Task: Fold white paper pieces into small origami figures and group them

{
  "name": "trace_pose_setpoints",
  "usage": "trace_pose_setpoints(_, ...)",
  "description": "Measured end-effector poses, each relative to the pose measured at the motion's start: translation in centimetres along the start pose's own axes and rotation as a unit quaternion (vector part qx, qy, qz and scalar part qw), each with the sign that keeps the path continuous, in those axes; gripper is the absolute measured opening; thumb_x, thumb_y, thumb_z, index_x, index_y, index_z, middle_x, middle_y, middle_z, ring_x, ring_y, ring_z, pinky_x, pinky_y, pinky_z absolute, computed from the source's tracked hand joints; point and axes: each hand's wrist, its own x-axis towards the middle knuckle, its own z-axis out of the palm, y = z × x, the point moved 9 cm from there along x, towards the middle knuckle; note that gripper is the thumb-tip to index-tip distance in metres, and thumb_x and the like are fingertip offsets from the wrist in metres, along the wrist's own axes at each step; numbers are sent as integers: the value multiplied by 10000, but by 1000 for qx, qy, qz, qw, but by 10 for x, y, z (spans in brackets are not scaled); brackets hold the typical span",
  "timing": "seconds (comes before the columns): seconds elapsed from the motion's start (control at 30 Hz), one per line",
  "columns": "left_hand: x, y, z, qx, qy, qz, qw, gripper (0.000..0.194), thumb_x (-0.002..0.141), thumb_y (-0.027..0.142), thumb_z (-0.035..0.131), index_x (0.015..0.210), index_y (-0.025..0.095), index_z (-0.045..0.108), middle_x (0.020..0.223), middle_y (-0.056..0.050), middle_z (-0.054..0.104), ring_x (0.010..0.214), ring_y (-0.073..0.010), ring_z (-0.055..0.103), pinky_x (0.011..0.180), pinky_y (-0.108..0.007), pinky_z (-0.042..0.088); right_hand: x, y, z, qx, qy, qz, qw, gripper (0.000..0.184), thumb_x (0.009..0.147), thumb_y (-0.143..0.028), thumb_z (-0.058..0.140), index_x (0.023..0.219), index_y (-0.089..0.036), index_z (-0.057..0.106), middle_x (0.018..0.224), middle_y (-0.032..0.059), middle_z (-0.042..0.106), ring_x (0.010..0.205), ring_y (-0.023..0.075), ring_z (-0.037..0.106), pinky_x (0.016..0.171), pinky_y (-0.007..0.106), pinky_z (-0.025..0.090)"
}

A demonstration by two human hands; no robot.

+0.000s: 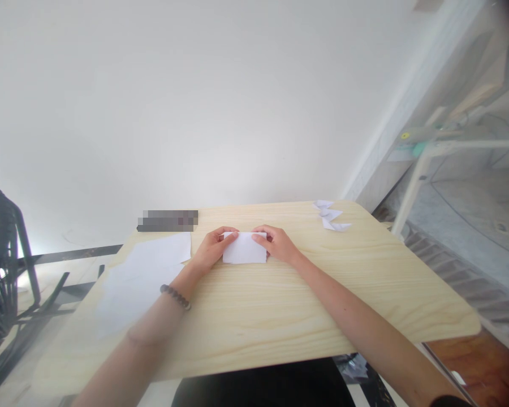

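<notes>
A small white rectangular piece of paper (245,251) is held at the middle of the light wood table. My left hand (214,246) grips its left side, thumb on top near the upper left corner. At the opposite side my right hand (277,243) pinches the paper, thumb on its face near the upper right corner. The fingers beneath and behind the paper are partly hidden. Its lower edge looks slightly uneven at the left.
Larger white sheets (152,277) lie on the table's left side. Behind them sits a dark, pixelated long object (168,221). Several folded white paper pieces (331,215) rest at the back right. A black woven chair (0,249) stands left of the table (254,333); a wall rises behind it.
</notes>
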Motion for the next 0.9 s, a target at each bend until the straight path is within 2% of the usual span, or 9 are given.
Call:
trace_pose_setpoints(0.63, 1, -2, 0, -11, -5, -1, 1000, 424, 679, 449, 582, 975, 147, 555, 657, -8, 572, 538, -101, 491, 444, -188, 328, 0, 0, 2, 3, -17, -2, 1000, 302, 773, -417, 460, 947, -192, 562, 722, 3, 576, 524, 81, 466, 479, 200, 364)
trace_pose_setpoints(0.9, 2, -2, 1, -10, -10, 0, 1000, 412, 692, 433, 574, 988, 147, 552, 728, -26, 586, 590, -113, 507, 479, -197, 354, 0, 0, 2, 9, -21, -3, 1000, 305, 773, -412, 457, 954, -189, 562, 753, 7, 581, 535, 82, 466, 482, 202, 361)
